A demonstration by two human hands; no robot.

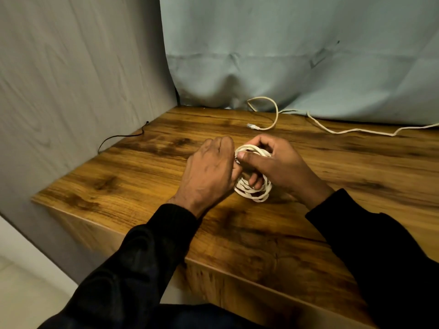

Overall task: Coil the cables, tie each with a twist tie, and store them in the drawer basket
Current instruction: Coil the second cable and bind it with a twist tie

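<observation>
A coiled white cable (253,189) sits upright between both hands above the middle of the wooden table (133,176). My right hand (278,162) grips the coil, fingers through its loops and thumb pressed on the top. My left hand (211,167) is closed at the coil's left side, pinching something small and dark there, possibly a twist tie; it is mostly hidden. A second white cable (332,130) lies uncoiled along the back of the table, with its plug (251,126) near the middle.
A thin black wire (118,136) hangs over the table's left back corner. Grey cloth covers the left wall and pale blue cloth (285,55) the back. The table's front edge drops off close to my arms. No drawer basket is in view.
</observation>
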